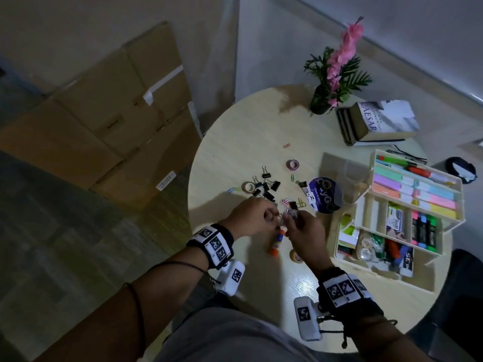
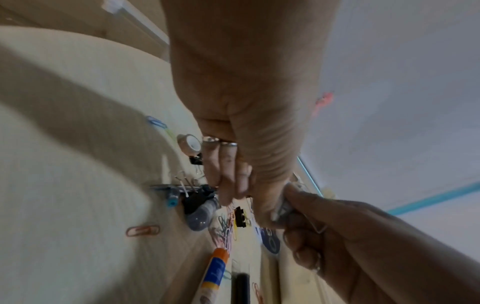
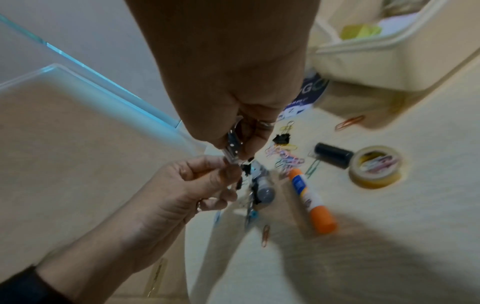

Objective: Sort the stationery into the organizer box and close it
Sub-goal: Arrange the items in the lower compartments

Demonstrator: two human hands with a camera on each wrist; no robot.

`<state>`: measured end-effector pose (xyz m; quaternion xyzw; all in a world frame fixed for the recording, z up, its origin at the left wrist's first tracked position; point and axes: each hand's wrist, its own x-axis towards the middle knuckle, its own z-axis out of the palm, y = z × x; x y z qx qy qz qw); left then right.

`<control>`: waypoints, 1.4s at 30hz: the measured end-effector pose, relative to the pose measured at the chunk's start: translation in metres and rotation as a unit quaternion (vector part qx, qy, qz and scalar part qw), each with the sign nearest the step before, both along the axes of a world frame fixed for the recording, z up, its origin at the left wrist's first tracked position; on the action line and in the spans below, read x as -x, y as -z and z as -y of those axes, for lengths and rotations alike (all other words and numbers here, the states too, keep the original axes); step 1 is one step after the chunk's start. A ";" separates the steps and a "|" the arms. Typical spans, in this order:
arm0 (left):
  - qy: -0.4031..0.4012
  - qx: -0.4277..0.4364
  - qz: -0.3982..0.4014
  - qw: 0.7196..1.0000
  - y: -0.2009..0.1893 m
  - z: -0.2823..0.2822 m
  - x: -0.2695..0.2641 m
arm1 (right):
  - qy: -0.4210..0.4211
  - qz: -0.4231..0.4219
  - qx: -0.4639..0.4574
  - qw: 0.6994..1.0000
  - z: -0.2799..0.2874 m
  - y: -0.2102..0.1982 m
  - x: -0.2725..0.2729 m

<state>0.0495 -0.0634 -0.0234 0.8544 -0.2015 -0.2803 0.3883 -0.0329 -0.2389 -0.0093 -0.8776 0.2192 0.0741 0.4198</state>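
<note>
Though blurred, small clear clip-like piece (image 3: 232, 151) hangs pinched between both hands, left hand (image 1: 250, 217) and right hand (image 1: 304, 232), above tabletop (image 1: 261, 131); organizer box (image 1: 347, 259) alongside. Likely light, stiff, slippery: pinch flat sides.

Both forearms reach forward, wrists banded, and the two hands meet fingertip to fingertip. The left hand (image 1: 249, 216) curls its fingers (image 2: 228, 185) inward, thumb pinching against the right hand's. The right hand (image 1: 304, 236) is knuckles-up, fingers (image 3: 249, 142) curled tight in a matching pinch.
</note>
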 end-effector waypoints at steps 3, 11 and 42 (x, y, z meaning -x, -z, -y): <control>0.000 -0.084 0.059 0.995 0.003 0.018 -0.003 | 0.042 -0.002 -0.023 0.999 0.019 -0.006 0.017; -0.004 -0.248 0.107 0.963 0.008 0.053 0.003 | 0.093 0.008 -0.073 0.993 0.062 -0.010 0.056; -0.177 0.164 -0.140 0.960 -0.080 0.187 0.046 | 0.045 0.089 -0.094 0.991 0.200 -0.008 0.125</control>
